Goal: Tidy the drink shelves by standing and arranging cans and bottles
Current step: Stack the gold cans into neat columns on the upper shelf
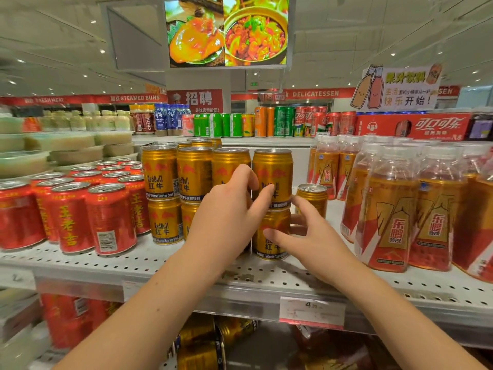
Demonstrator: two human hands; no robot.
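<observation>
Red Bull cans (pixel 160 177) stand stacked 2 high on the perforated shelf (pixel 160 263), between red Wanglaoji cans (pixel 109 217) and orange Dongpeng bottles (pixel 392 217). We see our left grip (pixel 232 209) curled round the upper can (pixel 277 166) of the rightmost stack, thumb on its label; our right grip (pixel 314 236), spread wide, clasps the lower can (pixel 276 218) beneath.

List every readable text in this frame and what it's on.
"RedBull 红牛": gold cans
"王老吉": red cans
"东鹏": orange bottles
"可口可乐": red carton
"STEAMED BUNS": left banner
"DELICATESSEN": right banner
"招聘": red sign
"果汁饮料": paper sign
Price tag: "4", rest blurred
</observation>
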